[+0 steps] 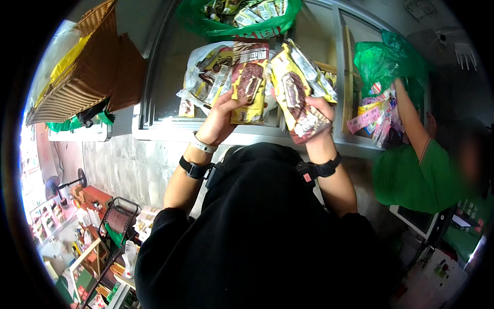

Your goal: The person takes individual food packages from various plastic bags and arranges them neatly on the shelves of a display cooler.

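My left hand (222,116) grips a yellow and brown ice-cream bar wrapper (250,83), held upright with its printed front towards me. In my right hand (321,116) are wrapped ice-cream bars: a yellow and brown one (295,90) in front, and at least one more (310,69) behind it with its silvery side showing. Behind my left hand a whitish plastic bag (197,63) lies open, filled with similar wrapped bars (220,83). Both hands are above the glass top of a chest freezer (166,85).
A green plastic bag (193,23) of wrapped bars lies at the far side. To the right, a person in a green shirt (420,177) reaches into another green bag (374,61) beside colourful packets (380,116). A wicker basket (77,77) stands at the left. The freezer's pale front rim (170,134) runs before me.
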The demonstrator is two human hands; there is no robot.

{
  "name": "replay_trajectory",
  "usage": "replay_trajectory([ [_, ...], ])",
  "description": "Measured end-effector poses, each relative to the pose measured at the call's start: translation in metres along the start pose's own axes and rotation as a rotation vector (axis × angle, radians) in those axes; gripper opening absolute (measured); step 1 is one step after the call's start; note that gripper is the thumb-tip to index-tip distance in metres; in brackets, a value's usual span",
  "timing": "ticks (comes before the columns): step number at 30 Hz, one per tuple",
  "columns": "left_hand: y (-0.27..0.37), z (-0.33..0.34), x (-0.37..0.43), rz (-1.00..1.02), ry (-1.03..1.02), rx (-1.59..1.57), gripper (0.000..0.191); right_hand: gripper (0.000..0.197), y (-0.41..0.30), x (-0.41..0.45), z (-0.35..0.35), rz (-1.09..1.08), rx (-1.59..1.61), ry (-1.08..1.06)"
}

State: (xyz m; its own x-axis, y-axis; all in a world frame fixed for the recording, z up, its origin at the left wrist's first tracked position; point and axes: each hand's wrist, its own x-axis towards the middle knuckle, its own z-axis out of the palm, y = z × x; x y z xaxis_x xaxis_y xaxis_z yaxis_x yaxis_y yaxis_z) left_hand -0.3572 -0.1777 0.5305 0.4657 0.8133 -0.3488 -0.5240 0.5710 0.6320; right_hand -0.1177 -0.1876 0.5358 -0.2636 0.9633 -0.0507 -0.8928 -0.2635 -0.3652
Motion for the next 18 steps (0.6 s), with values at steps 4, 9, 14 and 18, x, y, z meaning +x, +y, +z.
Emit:
replay_trajectory([
  [4,-0.015,0.016,0.018,0.114,0.006,0.324,0.054,0.072,0.001,0.000,0.006,-0.057,0.099,0.010],
  [9,0.004,0.007,0.012,0.198,0.054,0.867,0.061,0.079,-0.017,-0.021,-0.019,-0.131,0.121,0.100],
  [14,0.015,-0.005,0.018,0.107,-0.070,0.893,0.039,0.064,-0.028,-0.052,-0.051,-0.126,0.183,0.105],
  [18,-0.007,0.007,0.043,0.123,0.045,0.671,0.029,0.063,-0.025,-0.055,-0.060,-0.103,0.240,0.080],
])
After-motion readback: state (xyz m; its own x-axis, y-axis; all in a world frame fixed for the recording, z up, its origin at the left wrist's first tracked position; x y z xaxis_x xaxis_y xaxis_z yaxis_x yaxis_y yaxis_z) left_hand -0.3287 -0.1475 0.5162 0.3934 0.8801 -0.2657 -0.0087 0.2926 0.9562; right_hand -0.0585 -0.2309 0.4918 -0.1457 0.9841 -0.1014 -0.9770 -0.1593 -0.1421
